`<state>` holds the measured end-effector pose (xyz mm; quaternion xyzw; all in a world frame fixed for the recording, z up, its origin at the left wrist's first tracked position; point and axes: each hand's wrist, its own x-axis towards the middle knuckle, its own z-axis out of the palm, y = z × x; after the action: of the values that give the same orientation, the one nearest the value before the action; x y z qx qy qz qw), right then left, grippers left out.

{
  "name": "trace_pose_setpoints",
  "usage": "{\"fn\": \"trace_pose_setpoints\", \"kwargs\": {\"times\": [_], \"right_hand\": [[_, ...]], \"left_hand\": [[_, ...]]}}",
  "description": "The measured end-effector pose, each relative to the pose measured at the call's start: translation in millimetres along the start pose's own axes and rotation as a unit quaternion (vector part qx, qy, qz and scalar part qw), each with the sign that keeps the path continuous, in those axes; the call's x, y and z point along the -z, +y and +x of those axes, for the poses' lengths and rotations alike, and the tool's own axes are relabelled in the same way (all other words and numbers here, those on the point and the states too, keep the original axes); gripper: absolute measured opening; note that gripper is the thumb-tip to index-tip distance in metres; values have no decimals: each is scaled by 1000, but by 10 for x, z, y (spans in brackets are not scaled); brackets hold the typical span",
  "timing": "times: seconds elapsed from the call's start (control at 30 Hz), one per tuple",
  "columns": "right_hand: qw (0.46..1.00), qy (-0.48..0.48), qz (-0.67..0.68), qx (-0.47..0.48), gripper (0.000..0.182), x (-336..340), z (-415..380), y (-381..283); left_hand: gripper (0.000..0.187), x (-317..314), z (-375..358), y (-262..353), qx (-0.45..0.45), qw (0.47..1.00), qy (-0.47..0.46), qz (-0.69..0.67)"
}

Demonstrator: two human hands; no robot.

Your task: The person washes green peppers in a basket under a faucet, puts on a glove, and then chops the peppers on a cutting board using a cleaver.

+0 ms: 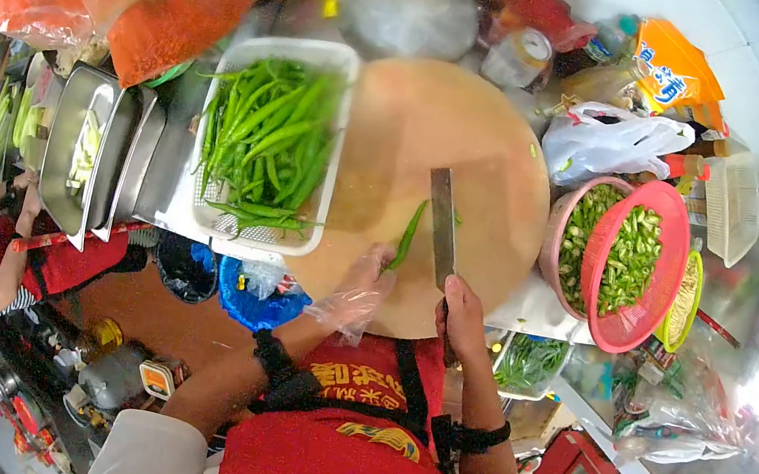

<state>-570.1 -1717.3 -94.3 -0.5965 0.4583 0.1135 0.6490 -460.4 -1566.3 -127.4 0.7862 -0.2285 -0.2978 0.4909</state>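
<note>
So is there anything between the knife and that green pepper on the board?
Nothing visible. The knife in the right hand lies beside the green pepper, which the gloved left hand holds on the cutting board.

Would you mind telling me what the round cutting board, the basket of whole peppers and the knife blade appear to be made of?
The cutting board looks like pale, matte wood: a thick round slab with a tan, worn face. The white basket seems to be moulded plastic, given its slotted walls and dull finish. The knife blade looks like grey metal with a faint sheen, held in the right hand.
</note>
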Motion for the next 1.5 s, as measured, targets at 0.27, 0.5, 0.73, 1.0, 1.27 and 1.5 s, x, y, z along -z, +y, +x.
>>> {"fn": "trace_pose_setpoints", "kwargs": {"times": [0.27, 0.5, 0.73, 1.0, 1.27, 1.5], "right_hand": [[999, -5, -31, 31, 52, -108, 106, 16], [995, 3, 18, 95, 45, -239, 25, -93], [998, 0, 17, 61, 43, -277, 47, -103], [997, 3, 22, 72, 43, -287, -32, -168], [998, -7, 49, 36, 41, -288, 57, -21], [996, -4, 10, 84, 35, -289, -66, -187]], "left_hand": [[26, 21, -90, -189, 248, 932, -104, -244], [32, 80, -62, -63, 271, 944, -92, -166], [29, 26, -11, -280, 207, 972, -88, -64], [22, 35, 50, -264, 156, 984, -58, -62], [27, -46, 115, -249, 135, 990, -5, -48], [25, -38, 187, -193, 149, 989, 8, -16]]}}
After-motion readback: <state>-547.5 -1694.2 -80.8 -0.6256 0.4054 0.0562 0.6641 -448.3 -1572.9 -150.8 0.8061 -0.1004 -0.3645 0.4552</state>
